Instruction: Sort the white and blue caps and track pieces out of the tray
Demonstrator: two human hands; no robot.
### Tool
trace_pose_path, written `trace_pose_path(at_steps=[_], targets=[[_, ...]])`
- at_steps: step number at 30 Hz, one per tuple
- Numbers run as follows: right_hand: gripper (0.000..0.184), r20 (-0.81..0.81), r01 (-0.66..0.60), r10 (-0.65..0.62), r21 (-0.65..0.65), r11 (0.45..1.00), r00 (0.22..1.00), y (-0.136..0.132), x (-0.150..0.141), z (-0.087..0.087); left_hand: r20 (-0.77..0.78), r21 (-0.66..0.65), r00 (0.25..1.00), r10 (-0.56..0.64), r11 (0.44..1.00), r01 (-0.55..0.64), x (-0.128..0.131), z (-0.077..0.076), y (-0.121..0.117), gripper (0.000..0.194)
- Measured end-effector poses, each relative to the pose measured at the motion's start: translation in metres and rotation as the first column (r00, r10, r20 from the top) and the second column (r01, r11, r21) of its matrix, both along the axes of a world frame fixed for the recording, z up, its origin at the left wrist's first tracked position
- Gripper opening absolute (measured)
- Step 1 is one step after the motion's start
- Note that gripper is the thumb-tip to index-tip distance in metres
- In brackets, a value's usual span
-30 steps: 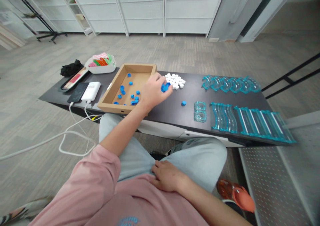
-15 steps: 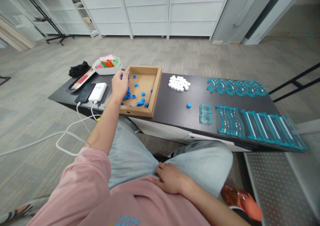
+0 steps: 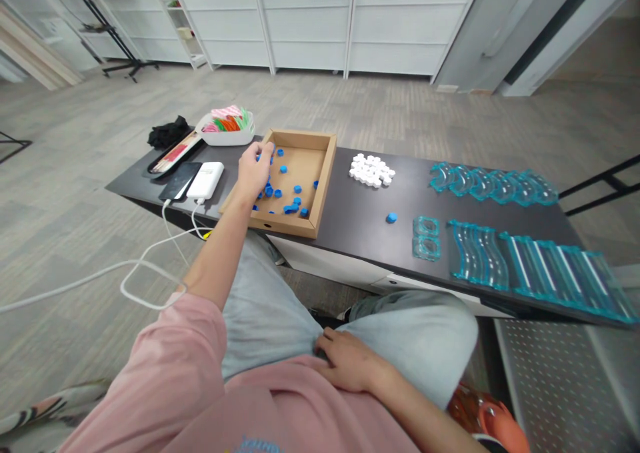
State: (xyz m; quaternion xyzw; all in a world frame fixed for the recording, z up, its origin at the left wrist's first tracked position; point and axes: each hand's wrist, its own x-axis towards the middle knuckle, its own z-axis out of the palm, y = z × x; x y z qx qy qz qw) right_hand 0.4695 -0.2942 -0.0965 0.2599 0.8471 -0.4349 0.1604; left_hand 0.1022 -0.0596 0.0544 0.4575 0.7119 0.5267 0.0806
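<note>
- The left hand point(image 3: 254, 171) reaches over the left side of the cardboard box point(image 3: 326, 179), fingers bent downward and close together. I cannot tell how wide the gap between them is, or whether they hold a piece.
- The blue pieces point(image 3: 283, 169) lie scattered on the box floor, some bunched near the hand. They look small and loose, so fingertips closing on a bunch could pinch two at once or push one away.
- The hand hides part of that side, so a piece beneath it could be missed or knocked against the wall.
- The box's near side looks close to the front edge of the table point(image 3: 345, 233); a forearm leaning on it could tip or slide it.
- The white cable point(image 3: 133, 262) loops near the left forearm. A sleeve catching it could drag the white power bank point(image 3: 205, 181).
- One blue cap point(image 3: 391, 218) sits alone on the table, between the box and the clear teal parts point(image 3: 426, 237); a sweeping arm could roll or flick it off.
- The white pieces point(image 3: 371, 171) lie crowded together, and a bump could spread them.
- The right hand point(image 3: 350, 361) rests on the lap, fingers loosely curled. Its palm is hidden, so I cannot tell whether it holds anything. It steadies nothing on the table, so a nudged box could shift freely.
</note>
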Motion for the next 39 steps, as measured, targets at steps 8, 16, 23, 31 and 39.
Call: trace_pose_path(at_steps=[8,16,23,31,39], targets=[[0.054,0.013,0.009,-0.009,-0.006,1.0,1.0,-0.001,0.0,-0.004,0.032,0.015,0.999,-0.031,0.999,0.031,-0.003,-0.017,-0.001,0.042],[0.066,0.052,0.014,-0.011,-0.044,0.999,0.999,0.001,-0.003,0.002,0.176,-0.008,0.981,-0.078,0.997,0.081,-0.003,-0.025,0.002,0.037],[0.062,0.058,0.006,-0.003,-0.045,0.999,0.998,0.001,-0.003,0.007,0.159,0.005,0.98,-0.118,0.993,0.119,-0.003,-0.026,0.001,0.031],[0.068,0.026,-0.01,0.011,-0.036,0.999,1.0,0.002,-0.002,0.004,-0.02,-0.04,0.991,-0.135,0.99,0.134,-0.006,-0.023,-0.004,0.027],[0.07,0.049,-0.019,0.02,-0.025,1.0,0.999,0.003,-0.003,0.01,-0.412,-0.598,0.8,-0.437,0.792,0.124,-0.04,-0.013,-0.028,0.034]])
